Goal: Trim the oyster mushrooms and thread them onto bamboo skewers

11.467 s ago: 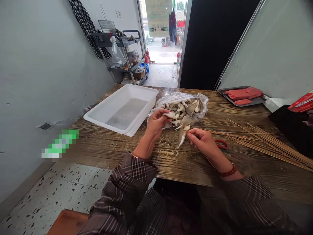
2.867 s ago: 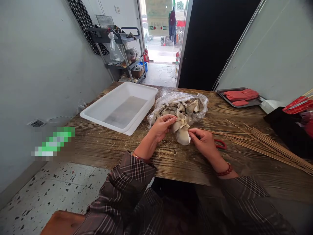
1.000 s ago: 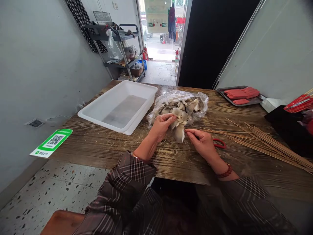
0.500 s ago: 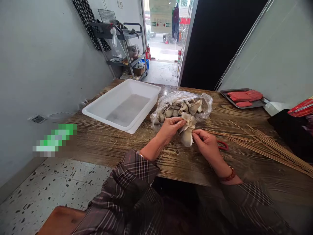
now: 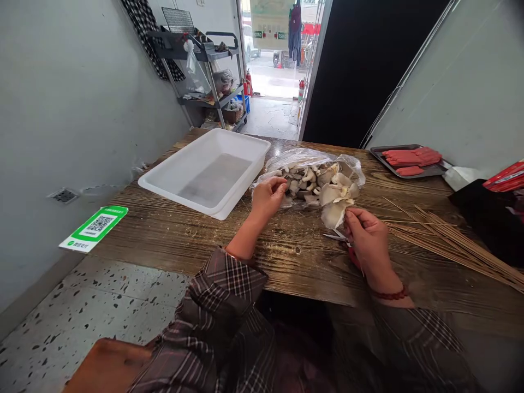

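My right hand [image 5: 368, 237] pinches the edge of a pale oyster mushroom cluster [image 5: 335, 212] over the front right of a clear plastic bag [image 5: 301, 156]. Several grey-brown oyster mushrooms [image 5: 303, 180] fill the open bag. At its left side is my left hand [image 5: 268, 201], thumb and fingertips drawn together against the bag and mushrooms; whatever they grip cannot be made out. Partly hidden beneath my right hand lie scissors [image 5: 336, 236] with red handles, blades pointing left.
A white plastic tub [image 5: 241, 189] stands left of the bag on the wooden table [image 5: 180, 237]. Thin wooden skewers [image 5: 454, 244] lie at right. Behind them is a dark tray [image 5: 393, 166] with red meat-like pieces [image 5: 413, 157]. A green QR card [image 5: 96, 228] is at the left edge.
My hands have moved apart. The right one has carried the mushroom cluster rightward, uncovering the scissors' blades; the left has let go of it and shifted left to the bag's side.
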Demonstrator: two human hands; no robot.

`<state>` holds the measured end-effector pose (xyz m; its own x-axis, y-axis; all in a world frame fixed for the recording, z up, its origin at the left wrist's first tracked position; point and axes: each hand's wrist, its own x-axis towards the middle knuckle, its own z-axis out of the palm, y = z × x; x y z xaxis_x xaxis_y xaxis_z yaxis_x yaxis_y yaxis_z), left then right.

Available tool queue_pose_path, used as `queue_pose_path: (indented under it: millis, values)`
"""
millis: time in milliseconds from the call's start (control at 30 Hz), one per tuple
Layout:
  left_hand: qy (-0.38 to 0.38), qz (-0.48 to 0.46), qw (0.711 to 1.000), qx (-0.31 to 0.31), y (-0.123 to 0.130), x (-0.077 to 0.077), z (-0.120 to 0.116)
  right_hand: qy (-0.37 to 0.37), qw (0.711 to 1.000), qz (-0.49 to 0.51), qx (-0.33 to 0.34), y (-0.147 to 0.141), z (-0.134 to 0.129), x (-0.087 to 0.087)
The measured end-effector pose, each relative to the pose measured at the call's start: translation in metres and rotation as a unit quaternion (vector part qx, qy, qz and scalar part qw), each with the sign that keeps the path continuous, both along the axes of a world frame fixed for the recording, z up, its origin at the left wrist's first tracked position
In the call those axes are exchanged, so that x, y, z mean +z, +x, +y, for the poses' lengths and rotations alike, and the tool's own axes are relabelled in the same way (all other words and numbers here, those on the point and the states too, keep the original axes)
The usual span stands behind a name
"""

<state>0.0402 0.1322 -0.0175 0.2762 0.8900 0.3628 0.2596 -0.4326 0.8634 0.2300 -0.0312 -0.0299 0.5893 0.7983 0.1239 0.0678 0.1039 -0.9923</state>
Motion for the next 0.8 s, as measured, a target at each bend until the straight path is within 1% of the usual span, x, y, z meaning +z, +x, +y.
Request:
queue_pose_path:
  millis: [33, 133, 200, 267, 400, 467, 533, 633, 800]
  values:
    - [0.020, 0.038, 0.999, 0.005, -0.001, 0.000, 0.000, -0.002, 1.000, 0.000, 0.001, 0.000, 0.000, 0.000]
    - [0.053, 0.139, 0.989, -0.008, 0.000, 0.000, -0.003, -0.006, 1.000, -0.014, 0.015, 0.000, 0.001, -0.002]
    - [0.075, 0.192, 0.978, -0.009, 0.002, 0.001, -0.005, -0.007, 0.999, -0.026, 0.026, 0.000, 0.002, -0.004]
    - [0.098, 0.231, 0.968, 0.005, 0.003, 0.003, -0.008, -0.010, 0.999, -0.035, 0.033, 0.001, 0.003, -0.007]
    - [0.118, 0.269, 0.954, 0.068, -0.003, 0.009, -0.008, -0.003, 0.999, -0.038, 0.036, 0.002, 0.004, -0.010]
    - [0.121, 0.286, 0.947, 0.085, -0.009, 0.012, -0.007, -0.002, 0.999, -0.034, 0.037, 0.002, 0.004, -0.012]
    - [0.123, 0.314, 0.938, 0.083, -0.016, 0.014, -0.006, -0.003, 0.999, -0.036, 0.038, 0.002, 0.005, -0.013]
    - [0.122, 0.359, 0.924, 0.058, -0.022, 0.012, -0.006, -0.003, 0.998, -0.051, 0.041, 0.002, 0.006, -0.014]
    - [0.141, 0.403, 0.904, 0.041, -0.020, 0.005, -0.006, -0.003, 0.996, -0.075, 0.055, 0.001, 0.006, -0.013]
